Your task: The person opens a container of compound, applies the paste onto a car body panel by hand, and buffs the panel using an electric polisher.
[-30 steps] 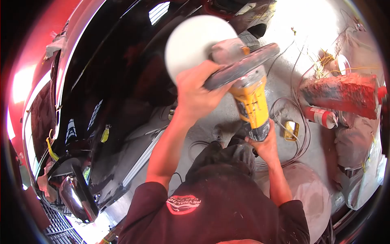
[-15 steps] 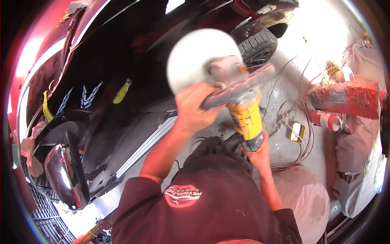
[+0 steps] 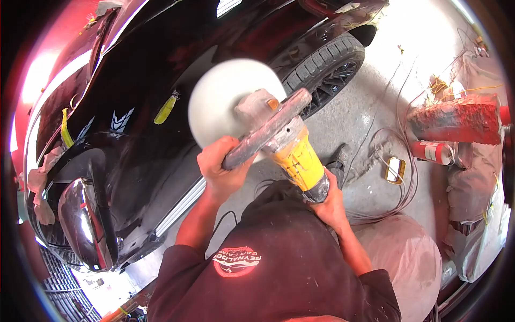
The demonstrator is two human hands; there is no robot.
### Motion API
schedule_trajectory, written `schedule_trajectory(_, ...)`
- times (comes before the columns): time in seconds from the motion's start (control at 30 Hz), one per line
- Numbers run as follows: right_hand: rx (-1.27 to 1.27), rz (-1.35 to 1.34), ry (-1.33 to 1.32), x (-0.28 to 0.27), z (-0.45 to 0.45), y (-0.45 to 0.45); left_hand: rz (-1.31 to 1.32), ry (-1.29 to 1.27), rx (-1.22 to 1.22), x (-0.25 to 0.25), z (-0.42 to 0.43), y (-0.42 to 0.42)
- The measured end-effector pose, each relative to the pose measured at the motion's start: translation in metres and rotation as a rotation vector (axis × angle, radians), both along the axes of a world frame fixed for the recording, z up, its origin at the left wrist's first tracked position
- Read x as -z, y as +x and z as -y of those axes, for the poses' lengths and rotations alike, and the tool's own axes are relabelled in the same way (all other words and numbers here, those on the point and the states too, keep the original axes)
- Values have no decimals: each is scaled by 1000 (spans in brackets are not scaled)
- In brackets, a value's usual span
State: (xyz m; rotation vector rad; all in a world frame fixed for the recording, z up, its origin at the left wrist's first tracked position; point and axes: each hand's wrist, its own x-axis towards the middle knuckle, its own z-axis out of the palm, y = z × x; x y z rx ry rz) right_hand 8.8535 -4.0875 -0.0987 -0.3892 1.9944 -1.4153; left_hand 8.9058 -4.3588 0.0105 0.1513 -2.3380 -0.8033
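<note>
A yellow and grey power polisher (image 3: 302, 161) with a round white buffing pad (image 3: 228, 104) is in both hands. My left hand (image 3: 222, 166) is wrapped round the lower-left end of its dark bar handle (image 3: 268, 129). Round the black rear end of the body, my right hand (image 3: 329, 201) is closed. Behind the tool stretches the glossy black car panel (image 3: 161, 70); the pad overlaps it in view and looks smeared by motion. Whether the pad touches the panel I cannot tell. Yellow tape (image 3: 166, 109) is stuck to the panel left of the pad.
A side mirror (image 3: 83, 222) juts out at lower left. The car's wheel (image 3: 327, 72) is beyond the pad. Coiled cable (image 3: 410, 182) and a small yellow-edged item (image 3: 395, 170) lie on the floor at right, near a red cylinder (image 3: 432, 152) and a worn red block (image 3: 456, 121).
The polisher and both hands have moved left, with the pad also lower in view. More of the wheel shows. Both hands keep their hold.
</note>
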Motion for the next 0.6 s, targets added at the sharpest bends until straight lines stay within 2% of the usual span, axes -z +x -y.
schedule_trajectory(0.1, 56, -15, -23, -5, -4, -25, 33, -24, -75, -11, -2, -36)
schedule_trajectory(0.23, 101, -82, -11, -23, -8, -72, -42, 5, -45, -21, -10, -100)
schedule_trajectory(0.33, 123, -106, 8, -25, -11, -99, -82, 129, 12, -19, -11, -134)
schedule_trajectory(0.53, 48, -78, 10, -27, -18, -102, -60, 2, -111, -19, -18, -109)
schedule_trajectory(0.6, 6, -63, 28, -28, -19, -95, -80, 55, -114, -14, -21, -91)
